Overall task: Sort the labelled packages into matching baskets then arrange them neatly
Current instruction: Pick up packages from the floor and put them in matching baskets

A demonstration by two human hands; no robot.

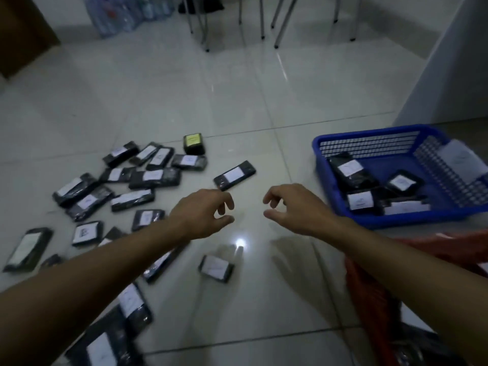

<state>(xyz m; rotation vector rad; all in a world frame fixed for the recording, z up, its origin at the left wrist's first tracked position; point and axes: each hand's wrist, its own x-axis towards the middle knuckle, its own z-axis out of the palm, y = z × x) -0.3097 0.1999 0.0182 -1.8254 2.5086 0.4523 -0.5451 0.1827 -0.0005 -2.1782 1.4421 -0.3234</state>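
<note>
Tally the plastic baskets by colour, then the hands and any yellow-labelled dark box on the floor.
Blue plastic mesh basket: 1
Red plastic basket: 1
Hands: 2 (left hand, right hand)
Yellow-labelled dark box: 1
Total: 5

This looked like a plain room indoors, maybe an office or a store room, though the light was dim and it was hard to be sure. The floor (pixel 237 101) was made of big shiny pale tiles. Thin metal chair legs (pixel 261 19) stood at the far edge of the floor. A wrapped pack of water bottles (pixel 124 14) sat by the far wall. Many small black packages (pixel 155 178) with white labels lay on the tiles, and a blue basket (pixel 369 136) sat near the right edge.
</note>
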